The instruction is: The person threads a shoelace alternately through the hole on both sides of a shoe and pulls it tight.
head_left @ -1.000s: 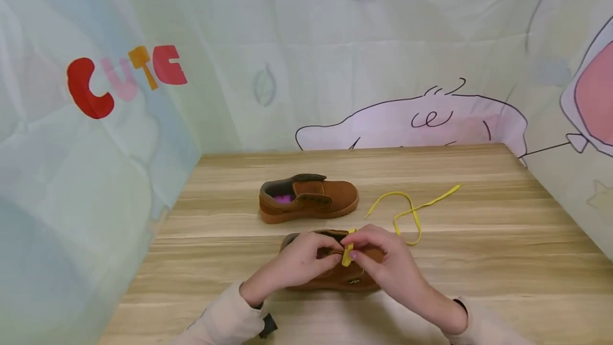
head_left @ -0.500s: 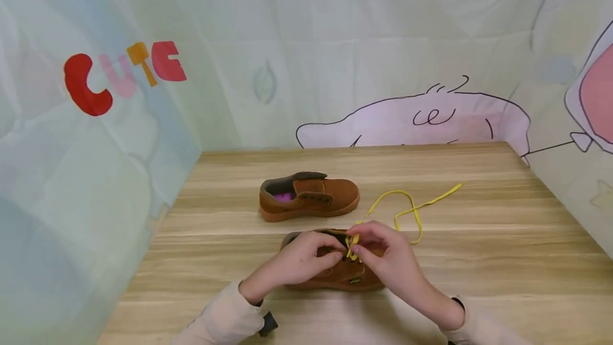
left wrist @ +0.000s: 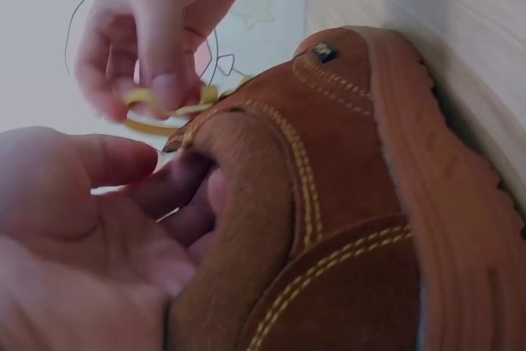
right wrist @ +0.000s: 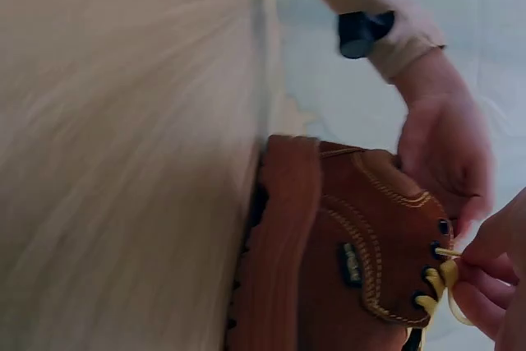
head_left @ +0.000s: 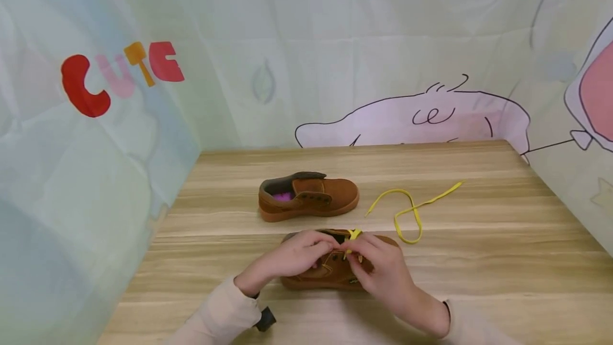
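Note:
The nearer brown shoe (head_left: pixel 330 277) stands on the table with its toe to the right, partly covered by both hands. My left hand (head_left: pixel 298 254) holds the edge of its lace flap, the fingers inside the opening and the thumb at the rim, as the left wrist view shows. At the eyelets my right hand (head_left: pixel 385 270) pinches a yellow shoelace (left wrist: pixel 146 127) between thumb and fingers. In the right wrist view the lace (right wrist: pixel 433 281) runs through the lower eyelets, and the top eyelet by the ankle has no lace.
Behind stands a second brown shoe (head_left: pixel 344 193) without a lace, its tongue folded up. To its right a loose yellow shoelace (head_left: pixel 450 189) lies curled on the wooden table (head_left: pixel 503 260). Printed cloth walls (head_left: pixel 316 57) rise at the back and sides. A black device (head_left: pixel 265 319) sits at the left wrist.
My right hand has moved a little down and left along the eyelets, and the lace in its fingers has changed shape. The left hand has shifted slightly left, still at the flap.

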A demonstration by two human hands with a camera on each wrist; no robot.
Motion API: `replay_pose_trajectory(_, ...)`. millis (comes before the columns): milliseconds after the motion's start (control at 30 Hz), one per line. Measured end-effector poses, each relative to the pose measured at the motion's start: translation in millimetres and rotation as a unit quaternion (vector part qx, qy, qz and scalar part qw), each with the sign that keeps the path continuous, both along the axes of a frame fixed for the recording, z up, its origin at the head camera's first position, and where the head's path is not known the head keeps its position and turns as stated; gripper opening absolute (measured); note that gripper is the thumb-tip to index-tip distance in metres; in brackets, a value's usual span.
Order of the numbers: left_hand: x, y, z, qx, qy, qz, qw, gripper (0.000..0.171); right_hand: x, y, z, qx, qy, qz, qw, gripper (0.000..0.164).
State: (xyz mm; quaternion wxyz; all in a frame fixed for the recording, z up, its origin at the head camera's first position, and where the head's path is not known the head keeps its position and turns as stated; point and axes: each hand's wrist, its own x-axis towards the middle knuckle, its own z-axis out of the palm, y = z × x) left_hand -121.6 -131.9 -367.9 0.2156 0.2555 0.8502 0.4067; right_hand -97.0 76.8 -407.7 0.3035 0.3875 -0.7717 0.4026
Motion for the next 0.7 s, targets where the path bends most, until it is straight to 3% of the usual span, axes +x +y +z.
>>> replay_pose_trajectory(100, -3.5, -3, 1.2, 0.009, -0.027, -0.021, 0.9994, 0.033, 1.0, -1, -3.0, 0.005, 0.033, 0.008, 0.999, 0.014)
replay_pose_trajectory(267, -9.2, -5, 0.5, 0.019, -0.004, -0.074, 0.9971, 0.028, 1.5, 0, -5.8, -0.019, 0.035, 0.041, 0.998, 0.009)
replay_pose_trajectory(467, -12.4, -5, -1.6, 0.026, 0.010, -0.086, 0.9959, 0.028, 2.0, 0, -7.7, -0.004, 0.028, 0.039, 0.999, 0.025)
replay_pose_trajectory(600, -13.0, 0, -3.9, -0.006, 0.063, -0.070, 0.9955, 0.023, 0.8, -2, -8.6, -0.001, 0.001, 0.024, 1.000, 0.037)
replay_pose_trajectory(700, -12.2, 2, -5.9, -0.046, 0.131, -0.061, 0.9884, 0.021, 2.0, -2, -7.9, -0.017, -0.062, 0.028, 0.998, 0.042)
